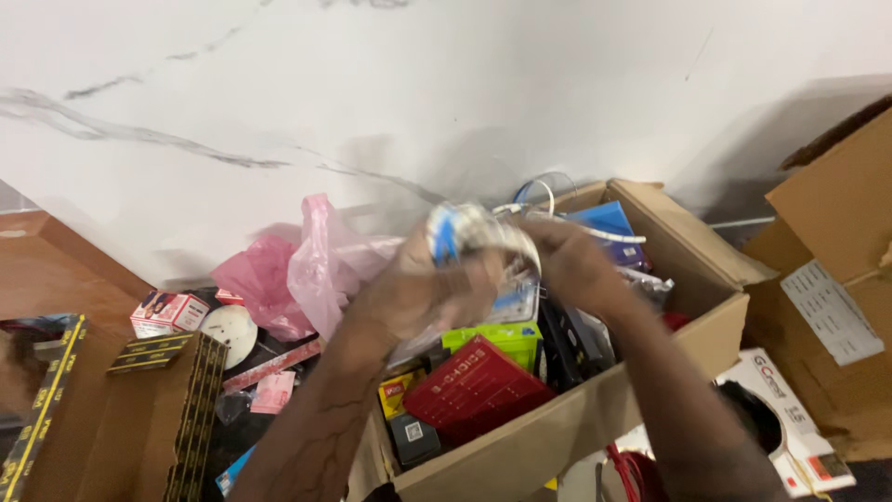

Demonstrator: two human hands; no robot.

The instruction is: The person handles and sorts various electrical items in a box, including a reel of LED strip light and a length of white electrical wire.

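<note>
Both hands are raised over an open cardboard box [595, 409]. My left hand [409, 293] and my right hand [571, 265] grip the same blurred bundle [483, 237], a clear plastic pack with blue and white parts and white wire. The bundle hangs above the box's contents: a red box [474, 386], a green box [497, 336], a small black box [415, 437] and a blue pack [604, 223] at the far side.
A pink plastic bag [297, 270] lies left of the box against the white marble wall. Black-and-yellow cartons [177, 409] stand at the lower left. A large cardboard box [836, 279] sits at the right, with a white package [790, 418] below it.
</note>
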